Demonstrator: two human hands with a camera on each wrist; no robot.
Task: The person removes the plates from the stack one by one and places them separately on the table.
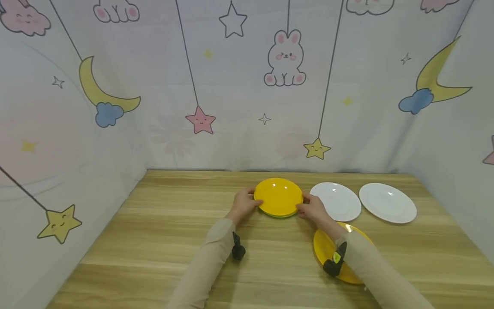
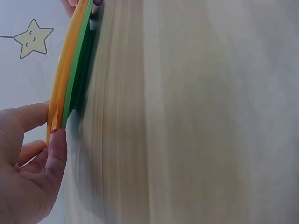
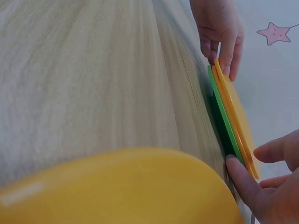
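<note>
Toward the back of the wooden table, a yellow plate [image 1: 278, 196] tops a small stack. A green plate [image 2: 77, 70] shows beneath the yellow rims in both wrist views. My left hand [image 1: 244, 203] grips the stack's left edge, thumb at the near rim. On the opposite edge, my right hand [image 1: 313, 209] holds the rim between thumb and fingers. A shadow lies under the stack, close over the table. Below my right forearm is another yellow plate [image 1: 323, 247], partly covered by the sleeve.
Two white plates, one just right of my right hand [image 1: 339, 204] and one farther right [image 1: 387, 203], lie on the table [image 1: 173, 223]. A patterned cloth [image 1: 239, 146] with stars and rabbits hangs behind the back edge and along both sides.
</note>
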